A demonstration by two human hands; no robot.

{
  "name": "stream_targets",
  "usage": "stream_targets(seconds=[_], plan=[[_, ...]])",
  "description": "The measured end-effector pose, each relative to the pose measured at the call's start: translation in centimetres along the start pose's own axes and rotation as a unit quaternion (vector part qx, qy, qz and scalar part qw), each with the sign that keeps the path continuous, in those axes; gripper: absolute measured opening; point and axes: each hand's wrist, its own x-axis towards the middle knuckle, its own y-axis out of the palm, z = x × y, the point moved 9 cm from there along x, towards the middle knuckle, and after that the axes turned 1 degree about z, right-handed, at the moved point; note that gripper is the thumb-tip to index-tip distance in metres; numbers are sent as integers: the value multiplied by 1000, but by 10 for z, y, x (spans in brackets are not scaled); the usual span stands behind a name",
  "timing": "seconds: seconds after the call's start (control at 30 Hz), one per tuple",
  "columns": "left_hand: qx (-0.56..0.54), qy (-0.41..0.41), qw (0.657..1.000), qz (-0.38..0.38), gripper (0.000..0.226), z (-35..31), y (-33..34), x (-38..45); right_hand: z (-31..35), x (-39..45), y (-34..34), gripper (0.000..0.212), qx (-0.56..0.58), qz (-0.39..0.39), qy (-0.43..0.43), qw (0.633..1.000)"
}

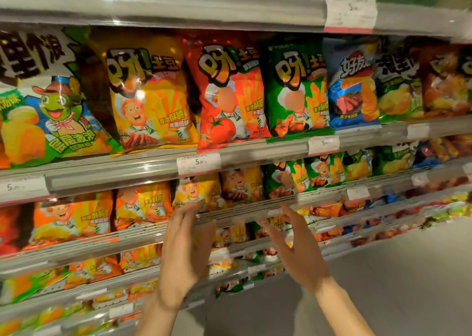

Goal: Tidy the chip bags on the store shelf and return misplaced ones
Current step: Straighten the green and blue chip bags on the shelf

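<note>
- Chip bags (196, 192) stood in rows on the store shelf (229, 210), one small yellow bag just above the left hand (185, 243).
- Both hands held nothing; the right hand (293, 243) had its fingers spread and straight.
- Best was probably to take that bag by both side edges and push it upright, without crushing it.

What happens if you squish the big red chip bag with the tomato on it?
The red chip bag looks puffed up, so it is probably light and would dent, then spring back. Its shiny wrapper may feel slippery and crinkly. It stands on a narrow bottom edge, so a push could tip it onto the green bag beside it.
</note>
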Motion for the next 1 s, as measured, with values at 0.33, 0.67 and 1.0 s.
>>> stream_targets(seconds=[0.33, 0.67, 1.0], plan=[[15, -116, 993, -6, 38, -47, 95, 2, -119, 30, -86, 71, 14, 11, 21, 1000], [38, -143, 989, -15, 42, -137, 204, 34, -216, 74, -229, 66, 23, -27, 17, 999], [171, -10, 985, -12, 41, -181, 191, 94, -179, 125, -299, 51, -122, -107, -103, 981]])
